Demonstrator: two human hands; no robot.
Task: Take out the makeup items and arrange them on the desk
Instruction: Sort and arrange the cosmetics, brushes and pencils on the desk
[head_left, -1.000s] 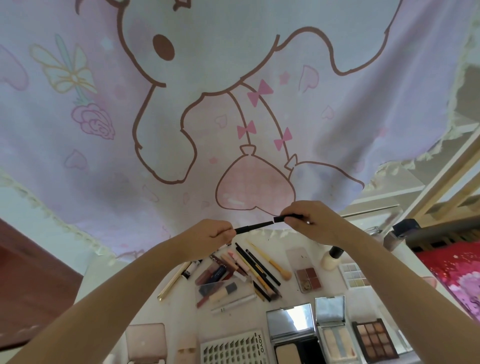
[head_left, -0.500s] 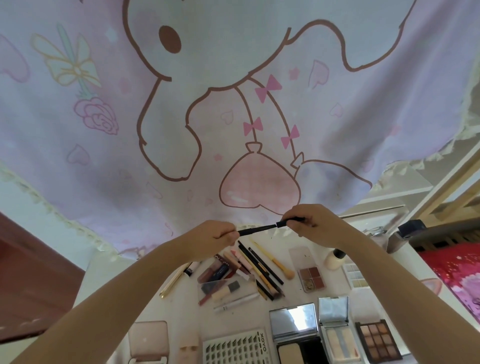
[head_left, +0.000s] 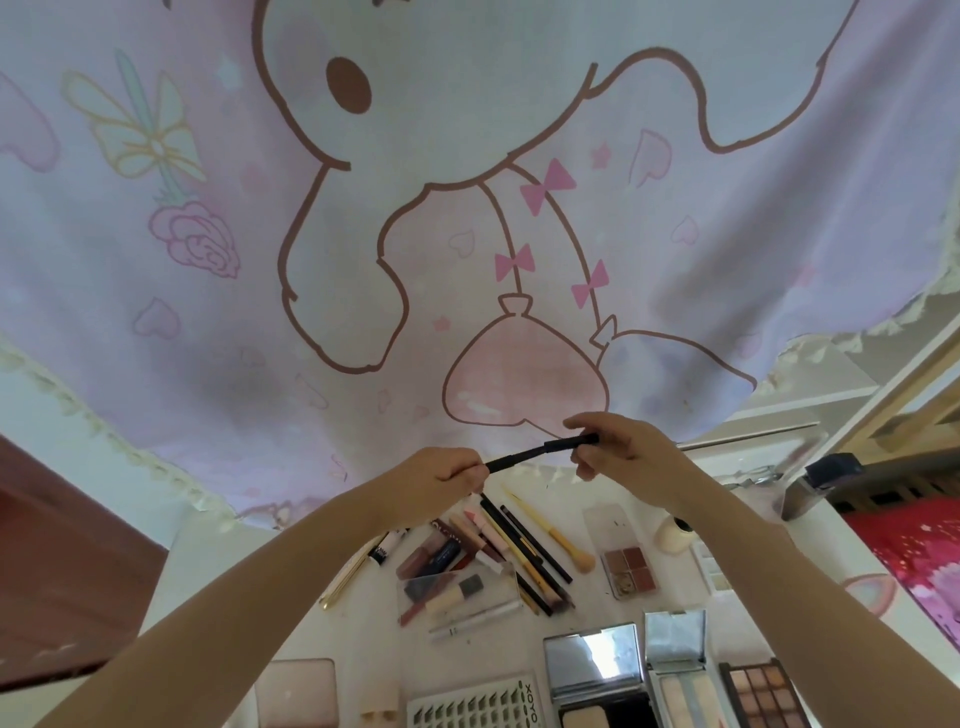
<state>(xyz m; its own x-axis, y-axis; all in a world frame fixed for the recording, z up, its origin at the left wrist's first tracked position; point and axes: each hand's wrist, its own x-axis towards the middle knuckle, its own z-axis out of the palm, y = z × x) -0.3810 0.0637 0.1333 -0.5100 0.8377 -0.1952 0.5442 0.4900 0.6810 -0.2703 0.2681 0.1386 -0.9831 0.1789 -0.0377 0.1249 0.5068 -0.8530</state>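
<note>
Two hands are raised above the white worktop (head_left: 249, 587), sharing one slim black makeup pencil (head_left: 540, 451) held level in the air in front of the pink cartoon curtain (head_left: 467, 208). The left hand (head_left: 441, 480) has its fingers curled tight round the pencil's left end; the right hand (head_left: 618, 449) pinches the thicker right end between thumb and fingertips, its other fingers loosely bent. Below them lies a fanned cluster of pencils and tube-shaped sticks (head_left: 498, 545), too overlapped to count exactly, with one tan-tipped brush (head_left: 558, 538) at its right side and one clear case (head_left: 457, 590) holding a few sticks at its near side. One gold pen (head_left: 345, 579) lies apart on the left. Right of the brush sits one four-pan palette (head_left: 628, 564), and beyond it one small cream bottle (head_left: 672, 535). Along the near edge stand one pink compact (head_left: 296, 691), one white lash tray (head_left: 478, 704), two open mirrored compacts (head_left: 592, 670) side by side, and one brown eyeshadow palette (head_left: 763, 693), each cut off by the frame. Bare worktop shows on the left strip beside the gold pen and between the cluster and the near row; the right edge runs close to a red bedcover (head_left: 914, 551).
</note>
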